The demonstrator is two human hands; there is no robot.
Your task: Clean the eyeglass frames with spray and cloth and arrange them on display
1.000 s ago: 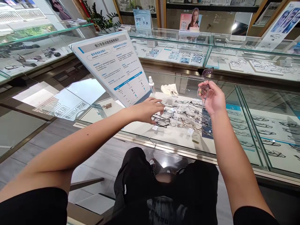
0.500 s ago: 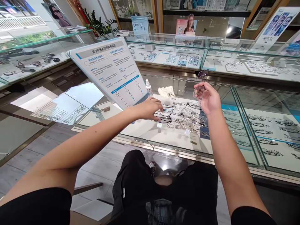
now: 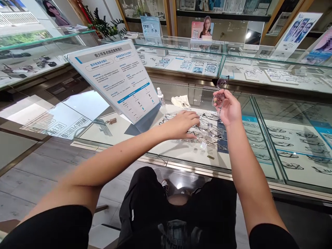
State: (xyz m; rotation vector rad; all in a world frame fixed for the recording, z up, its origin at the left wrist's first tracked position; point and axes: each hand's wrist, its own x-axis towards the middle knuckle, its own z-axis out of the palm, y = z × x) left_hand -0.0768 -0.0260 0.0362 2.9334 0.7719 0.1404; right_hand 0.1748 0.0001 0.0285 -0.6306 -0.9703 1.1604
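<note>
A pair of eyeglasses is held up in my right hand, its fingers closed round one lens rim, the other lens pointing upward. My left hand hovers palm down, or rests lightly, over the rows of eyeglasses on the glass counter; its fingers are spread and hold nothing I can see. Part of the rows is hidden beneath that hand. A small white tag lies at the near side of the frames.
A tilted printed sign stands on the counter at left. Beside it are a white spray bottle and a crumpled cloth. A brown keychain lies behind the counter's left part. Glass showcases with more eyewear run along the back.
My left hand has moved right across the rows of eyeglasses. My right hand still holds its pair up, which has turned slightly. The whole view has shifted a little.
</note>
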